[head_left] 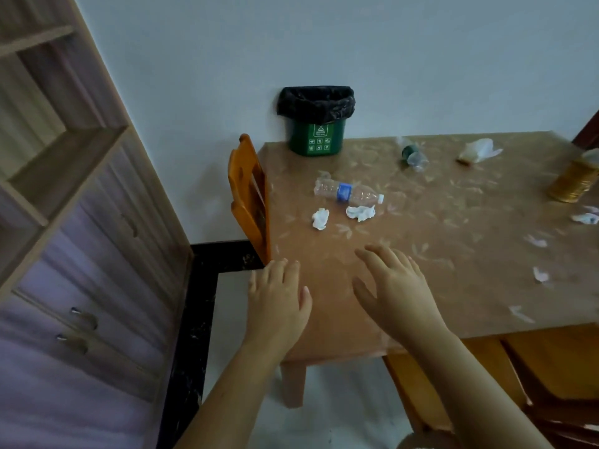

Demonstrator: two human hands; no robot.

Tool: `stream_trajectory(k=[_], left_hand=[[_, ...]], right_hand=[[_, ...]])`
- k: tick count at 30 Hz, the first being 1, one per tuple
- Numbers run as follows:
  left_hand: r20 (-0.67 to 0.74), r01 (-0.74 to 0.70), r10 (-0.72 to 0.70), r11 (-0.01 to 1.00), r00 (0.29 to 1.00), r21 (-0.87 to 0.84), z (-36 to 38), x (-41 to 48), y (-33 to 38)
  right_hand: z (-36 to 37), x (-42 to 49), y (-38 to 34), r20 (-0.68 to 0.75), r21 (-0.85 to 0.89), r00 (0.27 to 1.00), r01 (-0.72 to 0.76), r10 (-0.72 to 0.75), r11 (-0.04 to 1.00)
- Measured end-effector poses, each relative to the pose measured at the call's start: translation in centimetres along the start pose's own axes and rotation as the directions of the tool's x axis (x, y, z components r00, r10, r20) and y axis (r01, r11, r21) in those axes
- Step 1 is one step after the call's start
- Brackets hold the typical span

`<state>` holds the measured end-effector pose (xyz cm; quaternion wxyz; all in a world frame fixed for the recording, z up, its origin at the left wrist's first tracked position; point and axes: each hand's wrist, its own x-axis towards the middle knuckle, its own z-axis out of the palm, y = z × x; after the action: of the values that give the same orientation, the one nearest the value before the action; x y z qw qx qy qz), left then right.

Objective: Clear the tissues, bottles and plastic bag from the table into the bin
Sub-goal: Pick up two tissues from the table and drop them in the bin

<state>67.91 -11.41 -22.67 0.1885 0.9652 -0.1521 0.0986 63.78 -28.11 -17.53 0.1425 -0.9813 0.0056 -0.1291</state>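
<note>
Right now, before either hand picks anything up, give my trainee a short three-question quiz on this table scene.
1. True or false: the blue-labelled bottle stands upright.
2. Multiple choice: the green bin sits A) on the floor, B) on the table against the wall, C) under the table.
3. Short answer: what do the left hand and the right hand hold?

Key: 1 false, it lies on its side. 2 B. 3 nothing; the fingers of both are spread and empty.
</note>
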Motion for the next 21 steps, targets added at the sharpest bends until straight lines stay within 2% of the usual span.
stream_trajectory(k=[14,21], left_hand=[[0.100,0.020,-0.022,1.000,0.995,0.015,11.5,18.9,0.7],[0.189,0.053,-0.062,0.997,0.980,0.051,17.6,24.6,0.7]], right_hand=[[7.6,17.7,13.3,0.103,0.046,0.993,-0.067,0.062,0.997],[12.6,23.5,19.6,0.243,0.045,0.969,-0.058,0.046,0.997]])
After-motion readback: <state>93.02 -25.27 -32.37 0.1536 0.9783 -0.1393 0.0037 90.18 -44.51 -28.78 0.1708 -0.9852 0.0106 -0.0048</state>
